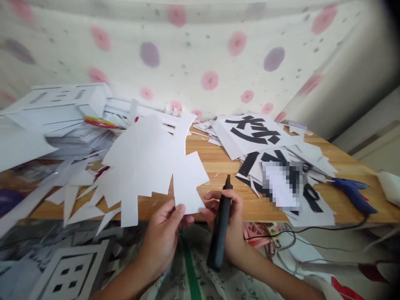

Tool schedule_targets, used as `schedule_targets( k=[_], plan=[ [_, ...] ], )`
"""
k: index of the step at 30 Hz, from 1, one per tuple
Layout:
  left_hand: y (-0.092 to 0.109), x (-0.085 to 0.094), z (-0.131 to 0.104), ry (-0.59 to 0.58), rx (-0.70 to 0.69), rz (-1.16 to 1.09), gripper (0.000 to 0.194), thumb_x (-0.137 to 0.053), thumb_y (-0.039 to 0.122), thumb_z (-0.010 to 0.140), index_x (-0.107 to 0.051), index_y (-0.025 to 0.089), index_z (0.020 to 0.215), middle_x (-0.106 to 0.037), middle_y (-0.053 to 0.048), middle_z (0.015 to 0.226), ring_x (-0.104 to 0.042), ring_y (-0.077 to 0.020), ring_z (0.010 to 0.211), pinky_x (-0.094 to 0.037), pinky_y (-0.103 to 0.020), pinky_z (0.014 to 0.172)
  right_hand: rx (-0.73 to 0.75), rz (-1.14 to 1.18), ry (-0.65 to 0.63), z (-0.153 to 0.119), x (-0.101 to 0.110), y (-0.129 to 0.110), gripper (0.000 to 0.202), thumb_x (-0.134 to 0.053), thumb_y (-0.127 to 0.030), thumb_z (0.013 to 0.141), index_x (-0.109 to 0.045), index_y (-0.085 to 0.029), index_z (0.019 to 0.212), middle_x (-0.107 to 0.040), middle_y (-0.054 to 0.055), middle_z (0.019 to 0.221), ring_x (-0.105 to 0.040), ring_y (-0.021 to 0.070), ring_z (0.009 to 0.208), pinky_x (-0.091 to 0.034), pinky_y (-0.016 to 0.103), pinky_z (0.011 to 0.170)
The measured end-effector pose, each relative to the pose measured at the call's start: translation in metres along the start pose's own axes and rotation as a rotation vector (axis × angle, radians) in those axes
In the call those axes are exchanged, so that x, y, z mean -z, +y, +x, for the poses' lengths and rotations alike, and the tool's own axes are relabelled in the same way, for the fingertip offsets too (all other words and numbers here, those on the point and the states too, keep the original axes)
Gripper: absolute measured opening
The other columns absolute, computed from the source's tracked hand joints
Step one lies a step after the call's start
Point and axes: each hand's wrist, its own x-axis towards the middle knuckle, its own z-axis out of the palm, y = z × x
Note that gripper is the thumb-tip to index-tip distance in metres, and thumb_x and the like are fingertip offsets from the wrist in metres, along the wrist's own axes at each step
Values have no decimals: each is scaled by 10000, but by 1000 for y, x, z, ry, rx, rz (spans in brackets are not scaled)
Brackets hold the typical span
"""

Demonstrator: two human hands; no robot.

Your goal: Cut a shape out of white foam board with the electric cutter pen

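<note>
My left hand pinches the lower edge of a white cut board piece between thumb and fingers. The piece is tilted up above the table's front edge, with an angular right side and a curved upper strip. My right hand is closed around a black utility knife, its narrow dark tip pointing up and away from me. Fingertips of that hand also touch the piece's lower right corner. Just left of it, partly behind, a large jagged white board lies over other offcuts.
The wooden table carries white scraps at left and stacked white boards behind. Sheets with black characters lie to the right, near a blue glue gun with a trailing cord. Below the left edge sits a white cut-out frame.
</note>
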Motion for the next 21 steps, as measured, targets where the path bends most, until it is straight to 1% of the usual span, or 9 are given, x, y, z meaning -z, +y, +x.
schedule_targets(
  k=[2, 4, 9, 12, 14, 16, 18, 19, 21],
  plan=[
    [2, 2, -1, -5, -30, -13, 280, -772, 398, 732, -733, 179, 903, -690, -22, 833, -580, -123, 660, -496, -234, 624, -118, 25, 2, 3, -3, 1, 486, -707, -142, 804, -414, -341, 1136, -653, -17, 988, -676, 124, 797, -569, 260, 682],
    [3, 6, -3, -16, -60, -26, 256, -758, 377, 752, -731, 187, 921, -682, -22, 841, -564, -119, 664, -481, -228, 616, -179, 52, -17, 5, -7, 2, 480, -706, -187, 804, -396, -326, 1144, -660, -20, 923, -671, 135, 778, -575, 272, 679],
    [9, 16, -7, -39, -107, -41, 219, -743, 358, 766, -722, 177, 887, -643, -15, 792, -513, -107, 624, -445, -223, 578, -218, 149, -84, 4, -15, 1, 465, -680, -256, 816, -375, -335, 1158, -640, -7, 899, -670, 171, 739, -611, 334, 644],
    [10, 21, -5, -56, -76, 9, 217, -724, 370, 780, -701, 171, 863, -625, -3, 765, -523, -100, 605, -448, -224, 581, -222, 120, -80, 3, -14, 1, 473, -694, -236, 808, -382, -333, 1151, -641, -14, 892, -674, 171, 749, -615, 340, 669],
    [7, 25, -2, -74, -20, 101, 238, -690, 395, 804, -679, 163, 856, -631, -5, 747, -550, -106, 604, -462, -229, 587, -240, 95, -45, 4, -11, 3, 466, -691, -217, 810, -384, -332, 1140, -635, -41, 838, -664, 148, 692, -601, 305, 646],
    [3, 27, 1, -131, 66, 227, 287, -646, 438, 825, -646, 151, 835, -645, -19, 723, -569, -118, 583, -467, -236, 565, -287, 64, -14, 6, -5, 7, 449, -684, -224, 815, -378, -327, 1126, -622, -65, 780, -644, 127, 613, -581, 275, 598],
    [-1, 28, 0, -228, 165, 361, 317, -585, 465, 848, -619, 151, 873, -666, -34, 727, -572, -126, 540, -462, -244, 522, -330, 4, 4, 10, 2, 9, 446, -695, -258, 804, -373, -317, 1108, -620, -74, 756, -631, 120, 568, -564, 261, 565],
    [-1, 27, -3, -276, 195, 441, 307, -558, 450, 859, -615, 153, 910, -673, -35, 730, -572, -129, 527, -458, -247, 513, -344, -42, 9, 14, 7, 10, 450, -702, -283, 796, -372, -310, 1100, -624, -69, 758, -634, 125, 569, -561, 264, 561],
    [5, 25, -12, -390, 191, 642, 255, -535, 365, 866, -632, 163, 988, -687, -30, 740, -594, -141, 552, -463, -252, 538, -344, -174, -23, 23, 20, 7, 441, -705, -328, 782, -381, -291, 1078, -632, -55, 754, -646, 145, 582, -558, 281, 563]
  ],
)
